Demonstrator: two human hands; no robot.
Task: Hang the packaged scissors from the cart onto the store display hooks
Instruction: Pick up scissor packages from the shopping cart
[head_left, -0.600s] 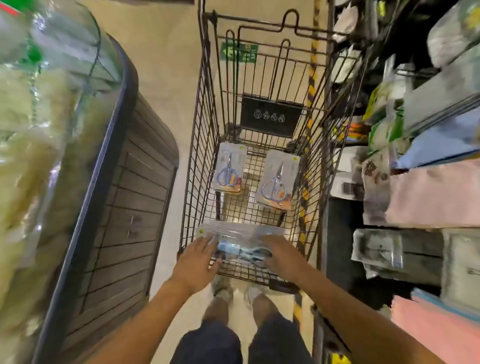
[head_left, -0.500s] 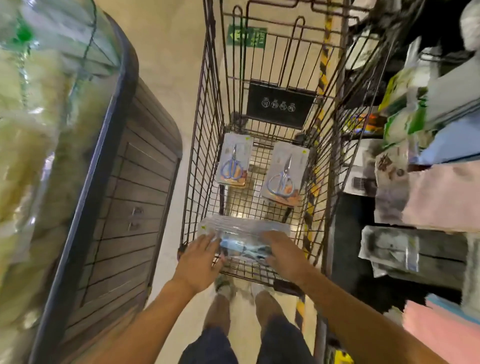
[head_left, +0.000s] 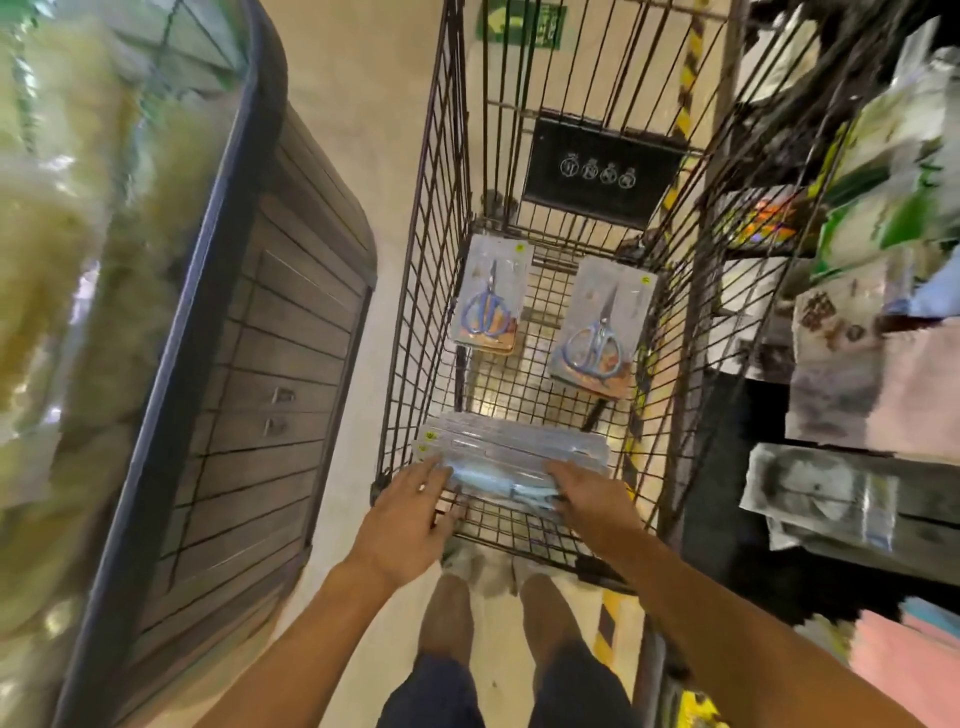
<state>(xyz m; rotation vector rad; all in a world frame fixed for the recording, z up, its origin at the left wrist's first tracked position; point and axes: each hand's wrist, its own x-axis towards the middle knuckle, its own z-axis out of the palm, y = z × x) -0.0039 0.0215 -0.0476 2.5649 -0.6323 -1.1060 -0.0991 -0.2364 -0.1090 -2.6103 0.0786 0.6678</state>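
A stack of clear plastic scissors packages is being gripped at the near end of the dark wire shopping cart, low inside the basket: the left hand is curled around the stack's left end and the right hand is wrapped over its right end, the fingertips of both being partly covered by the plastic. Two further carded scissors packages, one on the left and one on the right, are lying flat and apart on the cart floor beyond the stack, with bare wire grid being left open between them and around them. The cart is being hemmed in closely on its right by blurred store shelving with packaged goods, while a strip of pale floor is being left free between the cart and the dark slatted display bin on the left. Display hooks cannot be made out in the blur, and the count of packages in the stack cannot be told.
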